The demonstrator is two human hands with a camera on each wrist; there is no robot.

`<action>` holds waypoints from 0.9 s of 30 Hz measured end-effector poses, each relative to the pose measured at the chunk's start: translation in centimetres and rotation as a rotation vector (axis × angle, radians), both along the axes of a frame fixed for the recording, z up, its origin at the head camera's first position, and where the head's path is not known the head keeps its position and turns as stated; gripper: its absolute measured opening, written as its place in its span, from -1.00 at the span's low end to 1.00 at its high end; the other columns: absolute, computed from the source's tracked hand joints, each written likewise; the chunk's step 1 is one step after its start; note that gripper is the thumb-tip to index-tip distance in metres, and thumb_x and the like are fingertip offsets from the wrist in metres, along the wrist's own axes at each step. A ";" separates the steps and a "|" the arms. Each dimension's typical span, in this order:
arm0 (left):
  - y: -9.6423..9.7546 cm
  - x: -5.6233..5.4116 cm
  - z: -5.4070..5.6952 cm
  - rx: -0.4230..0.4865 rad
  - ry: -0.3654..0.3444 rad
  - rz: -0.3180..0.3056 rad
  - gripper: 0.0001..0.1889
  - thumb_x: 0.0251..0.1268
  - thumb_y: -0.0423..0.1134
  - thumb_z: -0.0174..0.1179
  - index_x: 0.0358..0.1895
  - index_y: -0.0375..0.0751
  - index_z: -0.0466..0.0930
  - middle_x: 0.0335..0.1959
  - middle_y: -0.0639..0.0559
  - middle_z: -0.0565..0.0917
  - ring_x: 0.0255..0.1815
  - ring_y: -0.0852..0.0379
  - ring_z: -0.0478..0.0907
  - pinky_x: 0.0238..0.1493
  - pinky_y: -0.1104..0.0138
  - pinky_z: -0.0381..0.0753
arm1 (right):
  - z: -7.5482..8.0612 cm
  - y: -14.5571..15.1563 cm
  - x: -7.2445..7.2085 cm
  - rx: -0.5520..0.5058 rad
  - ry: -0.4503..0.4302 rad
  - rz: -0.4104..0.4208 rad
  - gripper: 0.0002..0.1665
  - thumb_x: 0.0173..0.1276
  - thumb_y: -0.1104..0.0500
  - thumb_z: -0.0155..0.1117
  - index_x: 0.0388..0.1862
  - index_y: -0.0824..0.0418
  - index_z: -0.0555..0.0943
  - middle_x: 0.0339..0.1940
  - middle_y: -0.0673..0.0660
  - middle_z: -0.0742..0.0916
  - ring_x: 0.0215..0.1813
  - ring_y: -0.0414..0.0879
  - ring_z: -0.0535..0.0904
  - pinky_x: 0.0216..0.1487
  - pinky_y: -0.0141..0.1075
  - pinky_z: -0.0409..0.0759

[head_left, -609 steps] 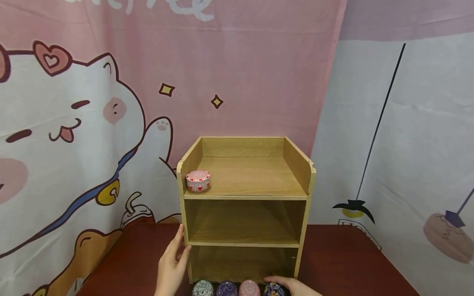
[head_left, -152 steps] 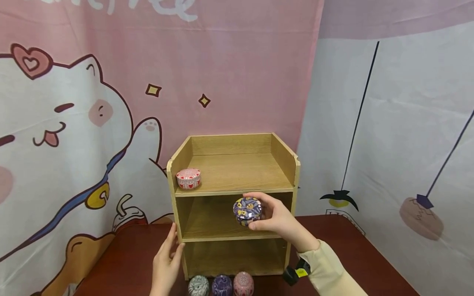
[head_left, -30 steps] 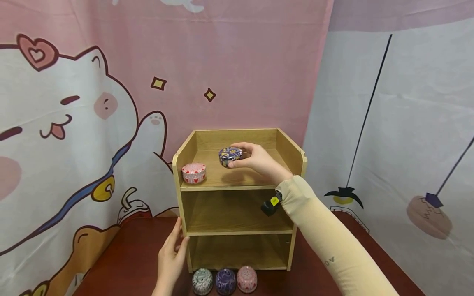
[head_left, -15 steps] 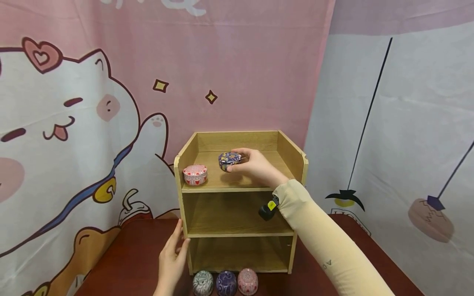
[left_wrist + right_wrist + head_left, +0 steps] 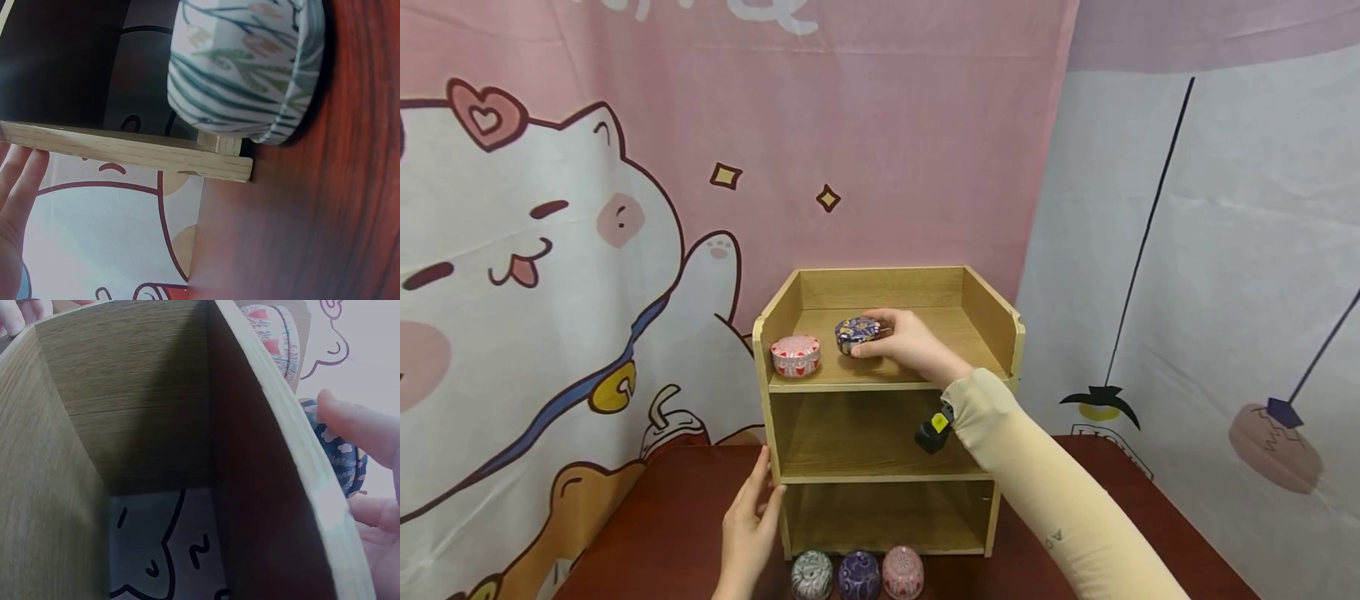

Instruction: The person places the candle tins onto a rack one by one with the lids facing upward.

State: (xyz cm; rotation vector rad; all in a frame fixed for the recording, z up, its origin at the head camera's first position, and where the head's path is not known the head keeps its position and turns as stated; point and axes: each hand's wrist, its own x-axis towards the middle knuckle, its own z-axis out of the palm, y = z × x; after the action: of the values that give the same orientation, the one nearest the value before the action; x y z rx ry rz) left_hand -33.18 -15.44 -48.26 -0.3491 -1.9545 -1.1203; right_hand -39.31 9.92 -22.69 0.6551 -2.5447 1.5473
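My right hand [image 5: 912, 343] pinches a round dark blue tin with a yellow floral print [image 5: 854, 332] over the top board of a small wooden shelf [image 5: 880, 479]. Whether the tin's base touches the board, I cannot tell. Just left of it stands a pink tin with red hearts [image 5: 795, 357], a small gap between them. Against the shelf's left side panel, my left hand [image 5: 747, 533] rests with its fingers fairly straight. The right wrist view has the blue tin [image 5: 340, 453] partly behind the board's edge, thumb against it.
In front of the shelf, a row of tins stands on the dark red table [image 5: 677, 517]: white-green [image 5: 812, 575], purple [image 5: 859, 575] and pink [image 5: 902, 572]. The top board has raised sides and back. A printed cloth [image 5: 910, 150] hangs behind.
The blue tin was in the table row earlier; my right hand has since raised it above the top board. Over the last second it has come lower and slightly left. My left hand stays put.
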 end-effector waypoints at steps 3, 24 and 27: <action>0.0 0.1 0.0 0.011 0.011 0.001 -0.23 0.10 -0.55 0.35 0.42 -0.04 0.36 0.19 -0.09 0.58 -0.10 0.08 0.61 -0.40 0.57 0.58 | -0.1 -0.4 -0.1 -0.003 -0.010 0.017 -0.14 0.10 0.19 0.53 0.38 0.30 0.40 0.10 0.26 0.64 0.07 0.04 0.60 0.14 -0.25 0.51; 0.1 0.3 -0.1 -0.004 -0.062 0.027 -0.25 0.18 -0.50 0.31 0.45 0.02 0.32 0.19 -0.08 0.58 -0.10 -0.02 0.62 -0.41 0.51 0.59 | -0.3 -0.9 0.2 0.033 -0.012 0.013 -0.12 0.06 0.17 0.56 0.37 0.25 0.43 0.08 0.24 0.66 0.06 0.02 0.60 0.14 -0.24 0.50; 0.1 0.3 0.0 0.005 -0.057 0.021 -0.26 0.18 -0.49 0.32 0.44 0.01 0.33 0.20 -0.07 0.58 -0.09 -0.03 0.62 -0.39 0.59 0.55 | -0.3 -0.9 0.2 0.054 0.004 0.006 -0.11 0.05 0.16 0.56 0.38 0.26 0.42 0.10 0.24 0.66 0.08 0.01 0.59 0.17 -0.24 0.49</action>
State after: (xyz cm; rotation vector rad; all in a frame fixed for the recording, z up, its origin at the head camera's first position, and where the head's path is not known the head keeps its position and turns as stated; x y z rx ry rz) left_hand -32.90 -15.32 -48.25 -0.2970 -2.0001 -1.1322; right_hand -39.13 9.00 -22.95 0.6720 -2.5925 1.4825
